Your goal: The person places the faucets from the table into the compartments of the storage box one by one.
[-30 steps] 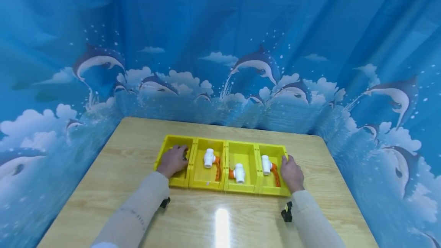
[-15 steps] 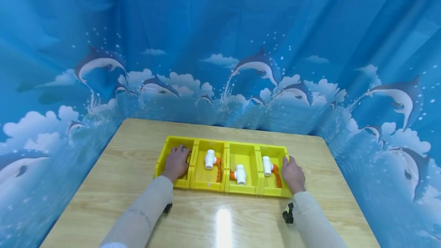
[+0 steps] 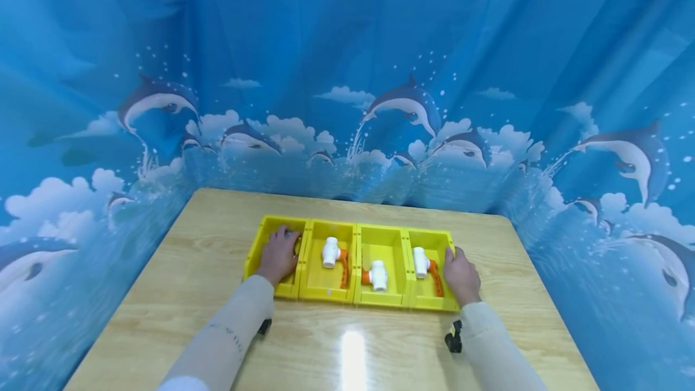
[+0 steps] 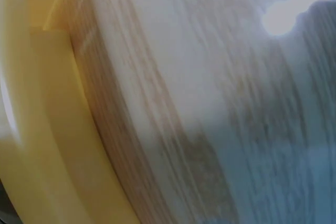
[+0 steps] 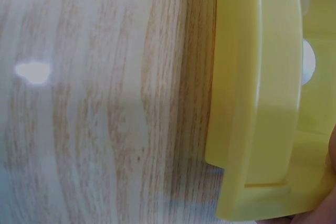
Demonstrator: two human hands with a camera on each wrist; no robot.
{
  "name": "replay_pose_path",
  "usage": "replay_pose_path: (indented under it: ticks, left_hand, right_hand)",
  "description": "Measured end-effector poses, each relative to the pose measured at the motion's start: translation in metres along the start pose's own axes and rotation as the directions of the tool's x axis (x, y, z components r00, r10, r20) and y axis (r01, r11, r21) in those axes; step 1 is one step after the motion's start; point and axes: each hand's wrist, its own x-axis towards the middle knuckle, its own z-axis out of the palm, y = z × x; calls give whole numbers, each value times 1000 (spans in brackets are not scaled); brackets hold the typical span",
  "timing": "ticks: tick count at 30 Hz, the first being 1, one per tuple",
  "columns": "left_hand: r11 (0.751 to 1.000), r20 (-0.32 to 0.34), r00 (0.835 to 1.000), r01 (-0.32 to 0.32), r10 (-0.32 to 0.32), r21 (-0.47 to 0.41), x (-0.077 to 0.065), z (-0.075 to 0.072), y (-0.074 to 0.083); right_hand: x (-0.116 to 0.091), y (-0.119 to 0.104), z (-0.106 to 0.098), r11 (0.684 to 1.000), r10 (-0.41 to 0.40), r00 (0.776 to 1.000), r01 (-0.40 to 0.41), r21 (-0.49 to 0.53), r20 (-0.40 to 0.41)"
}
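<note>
Several yellow bins stand joined in a row on the table. My left hand (image 3: 279, 254) reaches down into the leftmost bin (image 3: 254, 256). Its fingertips, and most of whatever lies beneath them, are hidden. My right hand (image 3: 461, 274) grips the outer side wall of the rightmost bin (image 3: 431, 301), its thumb on the inner side. White ball valves with orange handles lie in the other bins: one valve (image 3: 330, 252) in the second, another valve (image 3: 377, 275) in the third, and a third valve (image 3: 420, 262) in the rightmost bin. The left wrist view shows only a bin front (image 4: 58, 129) and wood.
The wooden table (image 3: 304, 343) extends in front of the bins and to both sides. Behind it and along both sides hangs a blue curtain (image 3: 336, 29) with dolphins. A bin's front edge (image 5: 278, 87) fills the middle of the right wrist view.
My left hand has shifted slightly to the right inside the leftmost bin, and its fingers now lie lower, near the partition. My right hand keeps its place, and the valves have not moved.
</note>
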Motion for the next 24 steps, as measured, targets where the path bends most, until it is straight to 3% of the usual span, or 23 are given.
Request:
replay_pose_path:
  ticks: [6,13,24]
  left_hand:
    - [1000,-38,999,-26,27,2,-1,1,-1]
    - [999,-37,999,-7,5,-51,0,2,0]
    - [989,-90,992,-93,83,-113,1,6,-10]
  right_hand:
    - [2,1,2,1000,13,1000,-13,6,0]
    - [3,2,2,1000,1,1000,-1,-3,3]
    - [1,-2,1,1000,2,1000,-2,0,-11]
